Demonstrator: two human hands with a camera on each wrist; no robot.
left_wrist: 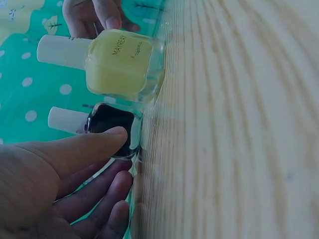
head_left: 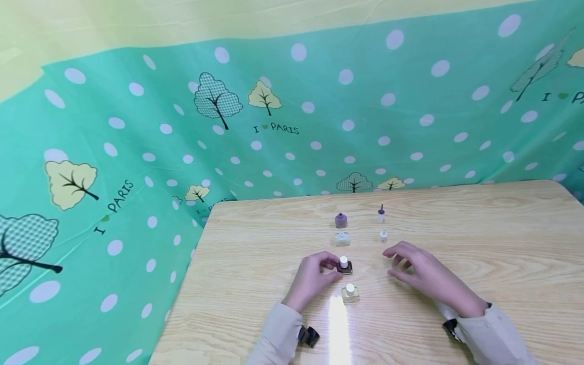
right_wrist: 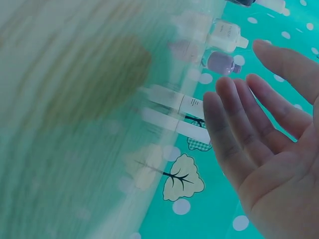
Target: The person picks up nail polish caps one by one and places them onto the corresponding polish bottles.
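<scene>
My left hand (head_left: 312,279) pinches a dark nail polish bottle (head_left: 347,269) between thumb and fingers. The bottle stands upright on the table with its white cap on; in the left wrist view the thumb lies across its dark glass (left_wrist: 107,118). Just nearer to me stands a pale yellow nail polish bottle (head_left: 351,295), also capped in white. My right hand (head_left: 422,268) hovers over the table to the right, fingers loosely bent and holding nothing. Nearest to it is a white brush cap (head_left: 383,236), standing with its brush pointing up.
Beyond the dark bottle stand an uncapped clear bottle (head_left: 342,240) and an uncapped purple bottle (head_left: 340,221). To their right is another white cap (head_left: 380,217) with a purple brush upward. A green patterned cloth (head_left: 319,121) hangs behind the wooden table (head_left: 246,238).
</scene>
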